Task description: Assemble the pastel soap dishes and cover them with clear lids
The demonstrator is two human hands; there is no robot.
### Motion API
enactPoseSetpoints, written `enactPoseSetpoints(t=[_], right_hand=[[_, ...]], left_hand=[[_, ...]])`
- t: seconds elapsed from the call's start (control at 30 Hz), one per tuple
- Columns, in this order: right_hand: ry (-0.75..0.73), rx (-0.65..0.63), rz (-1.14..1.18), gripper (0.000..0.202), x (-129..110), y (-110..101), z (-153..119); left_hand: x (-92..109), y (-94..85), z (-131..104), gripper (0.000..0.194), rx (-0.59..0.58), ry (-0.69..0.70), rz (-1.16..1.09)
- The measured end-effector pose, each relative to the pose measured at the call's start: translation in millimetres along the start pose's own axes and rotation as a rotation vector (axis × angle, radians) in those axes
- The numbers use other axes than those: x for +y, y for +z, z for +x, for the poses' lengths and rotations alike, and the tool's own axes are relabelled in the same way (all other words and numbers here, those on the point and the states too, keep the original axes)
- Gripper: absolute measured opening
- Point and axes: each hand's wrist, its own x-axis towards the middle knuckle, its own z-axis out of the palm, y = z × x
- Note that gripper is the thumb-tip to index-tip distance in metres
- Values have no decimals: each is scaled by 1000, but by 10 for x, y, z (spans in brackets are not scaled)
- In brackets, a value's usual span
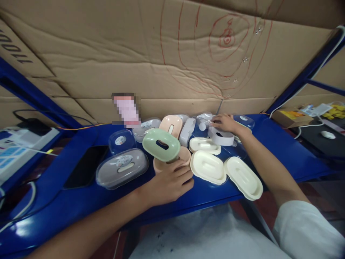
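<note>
My left hand [172, 181] is at the front of a peach oval box [185, 155], its fingers loosely bent and apart against the box. Its thumb is hidden. Above the fingers, a pale green lid with an oval slot [155, 139] lies tilted over the box. Farther back, my right hand [225, 123] reaches across a grey slotted box [222, 138]. Its bent fingers are at the edge of a clear plastic cover [204, 123] and seem closed on it; the fingertips are partly hidden. A second grey piece [188, 131] stands on its side between the hands.
Cream oval trays [208, 167] lie at the front right. A grey box with a clear cover [122, 168] is on the left, beside a dark phone-like slab [86, 167]. A peach lid [170, 126] leans behind. Cardboard [134, 64] walls the blue table's [285, 151] back.
</note>
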Motion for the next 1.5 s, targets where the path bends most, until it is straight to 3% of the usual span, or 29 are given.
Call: enactPoseSetpoints(t=[0.1, 0.23, 0.3, 0.37, 0.5, 0.6, 0.73, 0.8, 0.93, 1.03, 1.13, 1.23, 1.3, 1.4, 1.5], right_hand=[[-20, -6, -13, 49, -32, -14, -24], [-5, -5, -3, 51, -35, -30, -40], [12, -14, 20, 56, -20, -37, -14], [30, -31, 49, 60, 0, -50, 33], [36, -90, 97, 58, 18, -89, 129], [31, -108, 90, 54, 8, -131, 143], [17, -78, 68, 46, 6, -267, 101], [16, -89, 83, 53, 17, -377, 80], [30, -127, 111, 66, 38, -640, 40], [31, 28, 51, 56, 0, -824, -2], [-12, 235, 4, 47, -213, -917, -5], [-188, 255, 66, 49, -704, -852, 85], [-384, 226, 147, 52, -1143, -737, 203], [-564, 64, 170, 62, -1720, -556, 437], [-585, -89, 48, 68, -1889, -481, 633]], left_hand=[[8, -31, -5, 14, 39, -16, 29], [108, -130, 57, 8, 184, -25, 62], [219, -176, 203, 6, 234, 13, 68], [359, -177, 446, 16, 211, 73, 96], [605, 27, 1033, 40, 119, 67, 106], [670, 282, 1326, 41, 51, 16, 123], [628, 535, 1441, 39, 13, -39, 153], [589, 599, 1467, 39, 24, -50, 173], [531, 644, 1602, 40, 0, -44, 233], [541, 592, 1681, 44, -32, -35, 341], [604, 482, 1591, 45, 2, -20, 397], [666, 391, 1365, 45, 37, -7, 326], [672, 364, 1220, 46, 22, 15, 256], [632, 358, 1094, 46, 3, 53, 175], [584, 348, 1045, 41, 36, 60, 162]])
